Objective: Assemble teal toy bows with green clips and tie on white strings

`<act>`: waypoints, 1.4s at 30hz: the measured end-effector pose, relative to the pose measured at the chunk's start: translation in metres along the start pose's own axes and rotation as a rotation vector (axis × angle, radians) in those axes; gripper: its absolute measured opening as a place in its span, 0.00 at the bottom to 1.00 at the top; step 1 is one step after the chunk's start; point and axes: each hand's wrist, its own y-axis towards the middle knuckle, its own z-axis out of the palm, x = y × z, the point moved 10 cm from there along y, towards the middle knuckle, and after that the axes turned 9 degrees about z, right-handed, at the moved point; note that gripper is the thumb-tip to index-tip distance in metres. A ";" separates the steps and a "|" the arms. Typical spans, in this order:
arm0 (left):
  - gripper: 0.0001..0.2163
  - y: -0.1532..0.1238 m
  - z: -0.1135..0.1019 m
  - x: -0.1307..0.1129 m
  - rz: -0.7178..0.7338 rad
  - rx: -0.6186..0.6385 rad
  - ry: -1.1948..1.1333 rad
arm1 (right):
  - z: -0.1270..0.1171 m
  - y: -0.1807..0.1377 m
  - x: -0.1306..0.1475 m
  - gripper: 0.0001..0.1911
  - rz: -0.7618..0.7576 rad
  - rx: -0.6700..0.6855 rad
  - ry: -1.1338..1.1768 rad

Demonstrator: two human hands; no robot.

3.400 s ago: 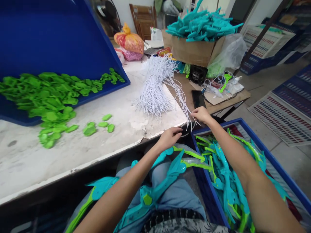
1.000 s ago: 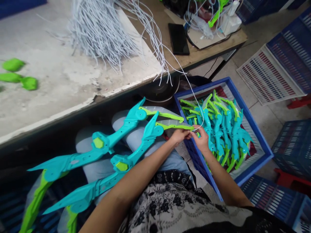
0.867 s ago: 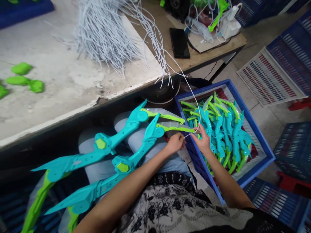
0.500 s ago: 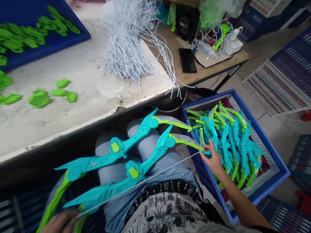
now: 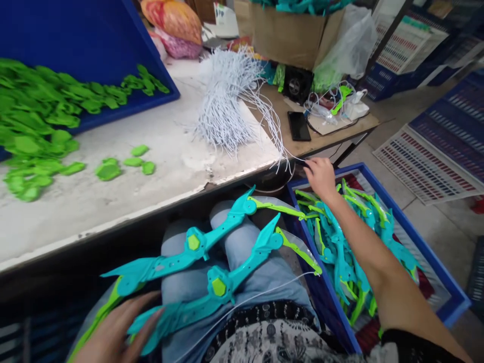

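Observation:
Two teal and lime-green toy bows lie across my lap. My left hand (image 5: pixel 117 327) is closed around the left end of the nearer toy bow (image 5: pixel 244 267). A thin white string hangs slack from that bow's right tip, curving toward the lower left. The farther toy bow (image 5: pixel 223 227) rests just beyond it, with no string visible on it. At the table's front right corner, my right hand (image 5: pixel 320 176) pinches the end of a white string (image 5: pixel 293 157) from the bundle of white strings (image 5: pixel 227 111) on the table.
To my right, a blue crate (image 5: pixel 419 252) holds several toy bows. On the white table (image 5: pixel 177 156) are loose green pieces (image 5: pixel 108 169) and a tilted blue bin (image 5: pixel 94 30) with more. A phone (image 5: pixel 298 126), a small fan (image 5: pixel 298 84) and cables sit at the back right.
My right hand has left the nearer bow's right tip and moved up to the string bundle. The bow's string has gone slack. My left hand has shifted onto the bow's left end.

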 end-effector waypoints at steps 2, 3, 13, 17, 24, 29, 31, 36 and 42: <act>0.18 0.024 0.030 -0.028 0.074 0.022 -0.112 | 0.024 0.029 0.013 0.09 -0.014 0.052 -0.124; 0.20 0.034 0.048 -0.042 0.115 0.063 -0.141 | 0.034 0.037 0.017 0.09 -0.017 0.088 -0.179; 0.17 0.021 0.079 -0.049 0.121 0.198 -0.164 | 0.023 -0.035 -0.012 0.13 0.410 0.614 0.812; 0.19 0.077 0.061 -0.065 0.145 0.089 -0.225 | 0.001 -0.100 0.002 0.19 0.548 0.802 1.192; 0.24 0.148 0.130 -0.128 0.065 0.337 -0.573 | 0.003 -0.130 -0.030 0.18 0.658 0.513 1.088; 0.14 0.121 0.160 -0.184 0.239 0.640 -0.810 | -0.001 -0.123 -0.041 0.13 0.600 0.290 0.942; 0.12 0.126 0.167 -0.192 0.252 0.639 -0.874 | -0.004 -0.122 -0.032 0.11 0.515 0.251 0.840; 0.13 0.165 0.212 -0.178 -0.241 0.521 -1.146 | -0.007 -0.126 -0.009 0.07 0.356 0.165 0.669; 0.08 0.172 0.245 -0.203 -0.527 0.558 -1.542 | -0.012 -0.134 0.000 0.06 0.236 0.090 0.608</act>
